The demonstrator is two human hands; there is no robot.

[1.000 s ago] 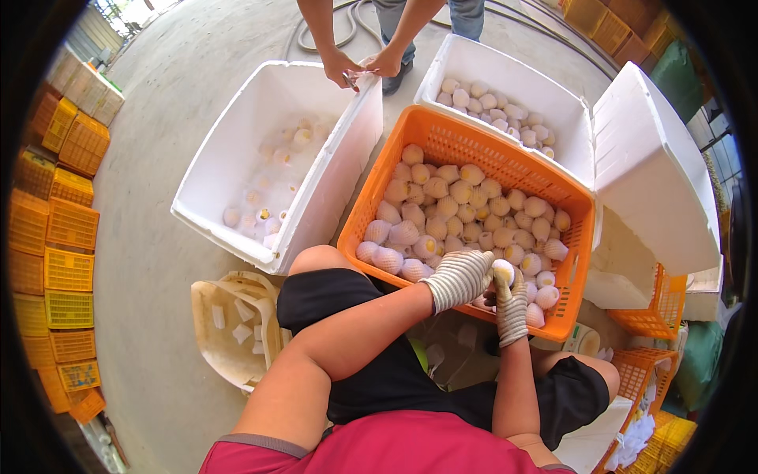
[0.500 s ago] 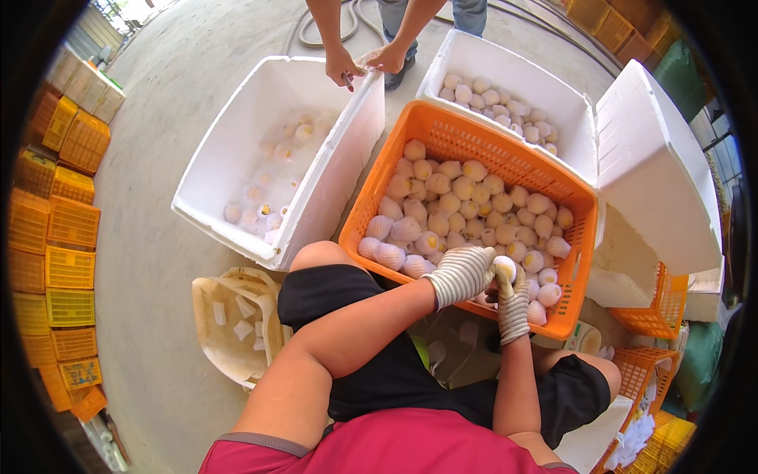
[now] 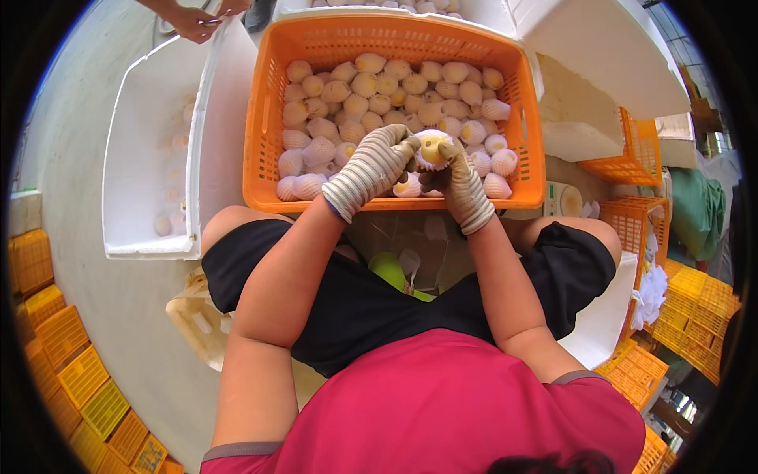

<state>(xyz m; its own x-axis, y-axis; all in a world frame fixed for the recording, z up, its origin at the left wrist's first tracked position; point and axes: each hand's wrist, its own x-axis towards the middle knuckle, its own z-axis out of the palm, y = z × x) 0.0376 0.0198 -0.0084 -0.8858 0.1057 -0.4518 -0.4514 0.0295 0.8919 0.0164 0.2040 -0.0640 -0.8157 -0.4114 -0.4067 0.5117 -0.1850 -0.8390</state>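
Observation:
Both my hands wear striped work gloves, darker at the fingers. Between them, over the near side of an orange plastic crate (image 3: 262, 150), is a round yellow fruit (image 3: 432, 148) partly covered by a white foam net. My left hand (image 3: 373, 163) pinches its left side, while my right hand (image 3: 463, 186) grips it from the right. The bare yellow top faces up, and the net gathers around its lower part. Beneath and beyond my hands, the crate holds many netted fruits (image 3: 355, 105). My fingertips partly hide the held fruit.
Left of the crate stands a white foam box (image 3: 207, 158) with netted fruits; another person's hand (image 3: 193, 24) is at its rim. A second foam box (image 3: 505, 17) lies beyond the crate. A cream tub (image 3: 189, 320) sits by my left knee. Stacked yellow crates (image 3: 83, 379) line the left.
My view has swung right and down, so the crate appears more central. The fruit now shows its yellow top between both hands; the net's edge sits lower around it.

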